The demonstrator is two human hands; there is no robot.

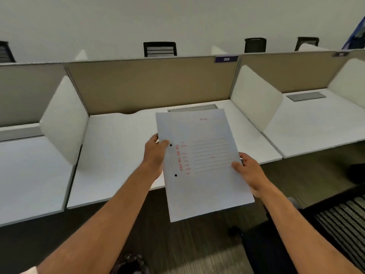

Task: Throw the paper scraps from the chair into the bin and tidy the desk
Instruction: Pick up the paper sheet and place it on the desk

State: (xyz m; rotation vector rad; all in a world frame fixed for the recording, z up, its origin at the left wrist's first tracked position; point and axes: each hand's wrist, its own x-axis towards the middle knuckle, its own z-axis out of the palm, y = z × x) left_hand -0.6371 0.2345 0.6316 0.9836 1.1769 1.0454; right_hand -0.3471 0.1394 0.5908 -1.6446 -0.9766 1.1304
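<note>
File folder [199, 165], pale grey-blue card, flat and rectangular, held up over the front edge of the white desk [118, 147] and tilted a bit clockwise. Red printed lines and blurry red text on the cover, unreadable; two small black punch holes down its left side. Looks matte and slightly stiff, no creases visible.

Left hand [156, 153] clamped on the folder's left edge, thumb on top just beside the upper hole, fingers tucked behind. Right hand [247, 171] pinching the right edge lower down, thumb pressed flat on the cover, rest of the fingers underneath. Bare forearms reaching in from the bottom.

Desk surface smooth white laminate, with a grey rectangular cable flap [192, 108] partly hidden behind the folder's top edge. Tan fabric partition [150, 84] at the back with a purple tag [226, 59] reading 305, curved white side dividers [65, 119] either side. Black mesh chair [343, 224] with ribbed weave at lower right, dark carpet underneath. No paper scraps or bin visible from here.
</note>
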